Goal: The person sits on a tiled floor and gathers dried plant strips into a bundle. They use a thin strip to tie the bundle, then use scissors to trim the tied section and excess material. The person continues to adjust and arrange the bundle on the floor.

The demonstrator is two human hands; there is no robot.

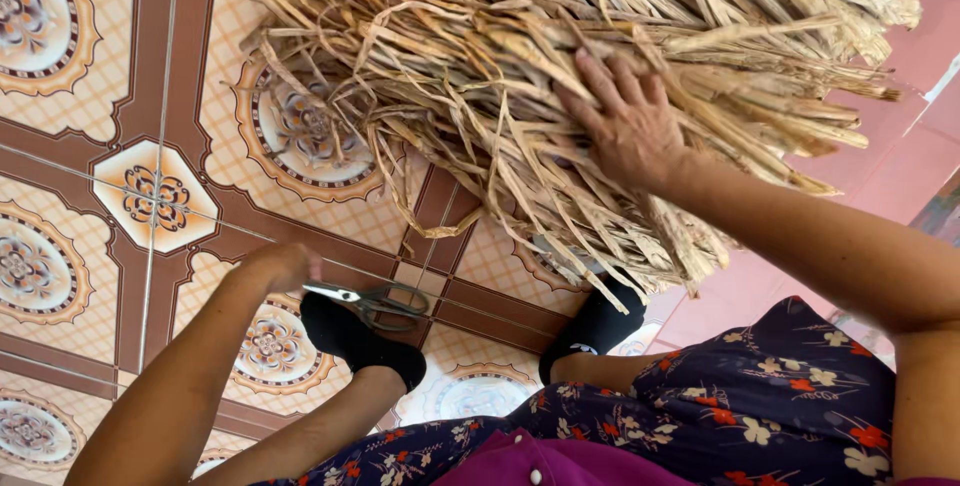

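Right hand (630, 126), upper centre-right of frame, lies flat on a big bundle of dry tan straw-like leaves (520, 76), fingers spread apart, pressing into it. Left hand (285, 266), lower left, has fingers curled closed on the blades of black-handled metal scissors (370, 298), which sit just above a black-socked foot (360, 341). Patterned brown and cream floor tiles (120, 196) lie beneath.
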